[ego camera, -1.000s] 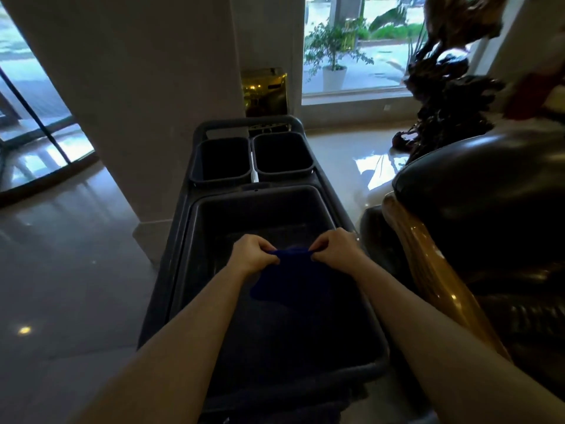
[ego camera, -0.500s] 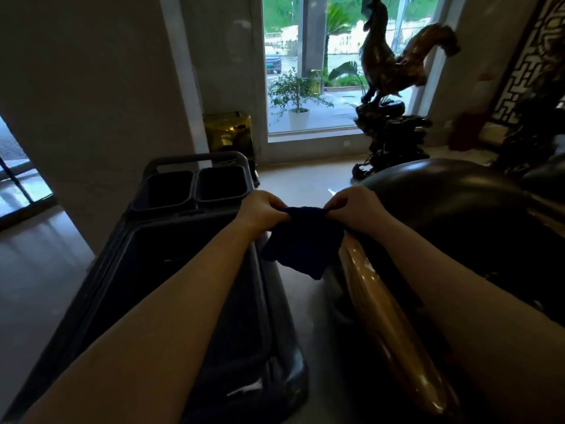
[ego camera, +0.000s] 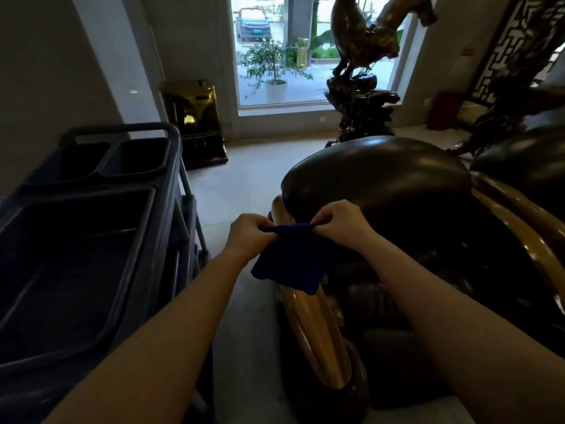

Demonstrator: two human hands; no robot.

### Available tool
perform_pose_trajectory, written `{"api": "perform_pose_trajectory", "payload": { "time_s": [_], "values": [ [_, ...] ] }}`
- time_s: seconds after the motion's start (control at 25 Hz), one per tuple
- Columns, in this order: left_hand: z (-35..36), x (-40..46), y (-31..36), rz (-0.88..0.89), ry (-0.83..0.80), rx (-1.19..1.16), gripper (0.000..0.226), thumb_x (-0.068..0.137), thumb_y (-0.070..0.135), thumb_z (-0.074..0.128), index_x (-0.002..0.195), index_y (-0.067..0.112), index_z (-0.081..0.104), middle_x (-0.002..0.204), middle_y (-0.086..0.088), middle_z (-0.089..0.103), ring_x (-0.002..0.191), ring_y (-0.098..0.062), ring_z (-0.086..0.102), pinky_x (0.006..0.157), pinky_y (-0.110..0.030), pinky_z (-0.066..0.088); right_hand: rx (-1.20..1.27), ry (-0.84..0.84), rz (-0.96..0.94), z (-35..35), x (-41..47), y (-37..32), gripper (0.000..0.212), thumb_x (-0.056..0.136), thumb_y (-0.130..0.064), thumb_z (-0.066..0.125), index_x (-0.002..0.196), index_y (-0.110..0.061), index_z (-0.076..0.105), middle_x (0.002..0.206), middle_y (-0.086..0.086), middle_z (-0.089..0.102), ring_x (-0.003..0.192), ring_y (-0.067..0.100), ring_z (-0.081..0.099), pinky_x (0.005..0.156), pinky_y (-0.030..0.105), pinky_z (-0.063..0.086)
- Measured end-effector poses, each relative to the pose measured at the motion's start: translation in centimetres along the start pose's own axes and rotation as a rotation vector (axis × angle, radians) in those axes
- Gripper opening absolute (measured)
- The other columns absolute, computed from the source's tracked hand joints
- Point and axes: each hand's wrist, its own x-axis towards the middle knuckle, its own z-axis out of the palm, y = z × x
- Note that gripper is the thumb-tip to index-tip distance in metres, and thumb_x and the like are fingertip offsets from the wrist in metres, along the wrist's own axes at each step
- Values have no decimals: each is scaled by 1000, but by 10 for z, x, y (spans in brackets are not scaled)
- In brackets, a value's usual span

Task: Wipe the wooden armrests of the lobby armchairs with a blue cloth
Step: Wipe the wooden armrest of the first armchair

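A dark blue cloth point(ego camera: 292, 260) hangs stretched between my two hands. My left hand point(ego camera: 249, 235) pinches its left top corner and my right hand point(ego camera: 341, 220) pinches the right one. The cloth hangs just above the near wooden armrest point(ego camera: 315, 328), a glossy golden-brown rail running toward me along the left side of a dark leather armchair point(ego camera: 385, 182). The cloth covers the middle of that rail. A second wooden armrest point(ego camera: 526, 228) shows on the chair's right side.
A grey cleaning cart point(ego camera: 76, 240) with a large tub and two small bins stands close on my left. A narrow strip of tiled floor point(ego camera: 244, 185) separates it from the chair. A carved wooden sculpture point(ego camera: 363, 87), a gold bin point(ego camera: 195, 117) and a window are beyond.
My view and both hands have swung right from over the cart's tub to over the armchair's left armrest, carrying the cloth stretched between them.
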Motion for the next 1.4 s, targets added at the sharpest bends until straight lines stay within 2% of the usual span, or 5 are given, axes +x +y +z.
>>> {"api": "perform_pose_trajectory", "payload": {
  "time_s": [0.88,1.08,1.16,1.24,1.4],
  "values": [
    [251,210,-234,-380,-91,-6,15,78,9,65,92,12,68,101,-9,67,93,-18,58,79,-31,48,214,-295,219,241,174,320,17,82,-11,62,95,-21,63,89,-14,55,79,0,55,57,12,42],
    [279,206,-254,-172,121,134,31,83,12,58,113,17,57,119,-5,58,113,-17,52,87,-8,38,85,-75,177,276,162,336,34,84,-13,56,117,-20,52,126,3,51,119,20,48,94,31,44],
    [295,193,-258,-2,237,326,51,89,16,45,138,17,31,146,-8,37,137,-20,27,110,-23,26,-118,67,93,293,143,328,47,90,-20,46,135,-23,36,148,6,33,139,24,24,113,43,25],
    [315,183,-267,127,182,512,57,91,19,33,143,16,10,153,-7,17,142,-25,11,113,-46,23,-155,8,36,311,126,321,53,93,-32,28,143,-27,12,155,1,6,144,19,1,117,44,7],
    [338,189,-290,-14,104,544,55,90,27,27,141,15,10,151,-4,16,140,-30,13,109,-57,27,-72,-67,103,343,127,330,54,91,-41,10,140,-23,-5,152,-4,-8,142,15,-11,119,39,4]
  ]
}}
